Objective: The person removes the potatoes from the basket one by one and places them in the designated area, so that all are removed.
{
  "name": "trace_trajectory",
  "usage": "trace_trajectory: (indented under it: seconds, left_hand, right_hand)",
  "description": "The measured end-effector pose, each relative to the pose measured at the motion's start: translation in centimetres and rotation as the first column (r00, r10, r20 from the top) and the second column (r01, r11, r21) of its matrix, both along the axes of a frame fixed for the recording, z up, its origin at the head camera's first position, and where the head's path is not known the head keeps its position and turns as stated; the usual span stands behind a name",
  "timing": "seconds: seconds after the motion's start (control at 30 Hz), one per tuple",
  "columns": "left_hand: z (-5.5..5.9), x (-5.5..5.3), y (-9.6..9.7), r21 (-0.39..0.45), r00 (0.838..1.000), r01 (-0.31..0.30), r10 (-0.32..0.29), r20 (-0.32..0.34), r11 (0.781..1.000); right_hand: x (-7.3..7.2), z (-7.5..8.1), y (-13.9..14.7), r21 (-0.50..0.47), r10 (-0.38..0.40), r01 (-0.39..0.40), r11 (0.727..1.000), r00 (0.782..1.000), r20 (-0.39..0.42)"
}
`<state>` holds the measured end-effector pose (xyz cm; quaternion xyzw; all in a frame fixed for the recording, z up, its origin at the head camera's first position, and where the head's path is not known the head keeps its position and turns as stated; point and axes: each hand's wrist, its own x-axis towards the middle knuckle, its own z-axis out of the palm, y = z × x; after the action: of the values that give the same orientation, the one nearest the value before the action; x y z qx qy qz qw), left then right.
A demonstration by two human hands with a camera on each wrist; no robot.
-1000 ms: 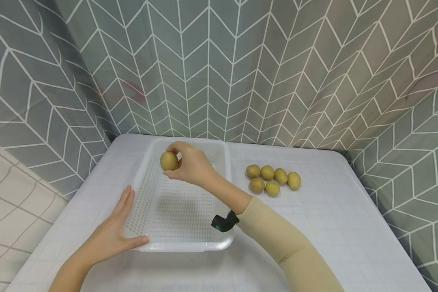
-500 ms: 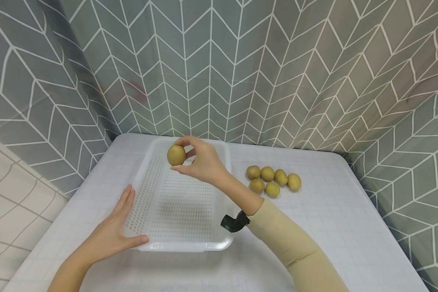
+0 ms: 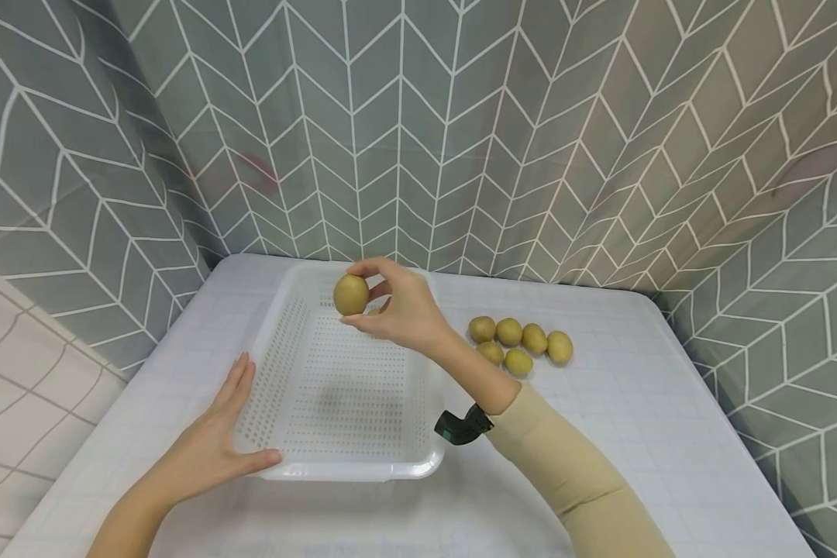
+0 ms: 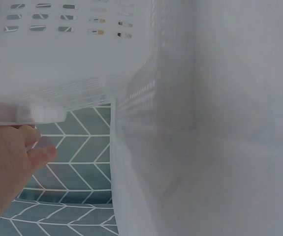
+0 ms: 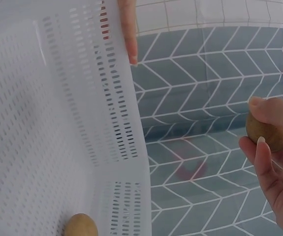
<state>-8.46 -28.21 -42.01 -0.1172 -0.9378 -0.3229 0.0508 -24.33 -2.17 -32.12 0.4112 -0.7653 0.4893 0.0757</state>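
Observation:
Thumb and fingertips of my right hand (image 3: 404,310) pinch a round yellow-brown potato (image 3: 351,294), held up over the far part of a white perforated plastic basket (image 3: 349,470). The right wrist view shows this held potato (image 5: 269,132) between thumb and fingers, and another potato (image 5: 81,226) lying inside the basket. That one is mostly hidden behind the right hand in the head view. My left hand (image 3: 205,442) rests at the basket's near left corner, fingers straight along the left side and thumb on the front rim.
Several potatoes (image 3: 509,332) lie grouped in two rows on the white table (image 3: 635,434), right of the basket. A curtain with a chevron pattern (image 3: 418,139) hangs behind the table and along both sides. A black wrist camera (image 3: 463,425) sits on the right wrist.
My right hand has moved rightward and slightly away with the potato still pinched. Part of the potato in the basket now shows behind that hand. The left hand stays in place.

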Motion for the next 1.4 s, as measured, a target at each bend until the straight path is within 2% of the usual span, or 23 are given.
trace_trajectory:
  seconds: [0.3, 0.67, 0.97, 1.4]
  left_hand:
    - [-0.1, -0.1, 0.0, 0.004, 1.000, 0.001, -0.001, -0.002, 1.000]
    - [-0.1, -0.1, 0.0, -0.004, 1.000, -0.002, 0.002, 0.006, 1.000]
    - [0.0, -0.2, 0.1, -0.015, 1.000, -0.005, 0.005, 0.006, 1.000]
    - [-0.2, -0.1, 0.1, 0.002, 1.000, -0.002, 0.002, -0.008, 1.000]
  right_hand:
    - [0.1, 0.2, 1.0, -0.021, -0.024, 0.024, 0.999, 1.000, 0.016]
    - [0.1, 0.0, 2.3, -0.022, -0.029, 0.029, 0.999, 1.000, -0.012]
    - [-0.3, -0.7, 4.6, -0.044, -0.052, 0.048, 0.998, 0.993, -0.102]
    - [-0.3, -1.0, 7.2, -0.047, -0.127, 0.126, 0.991, 0.991, -0.037]
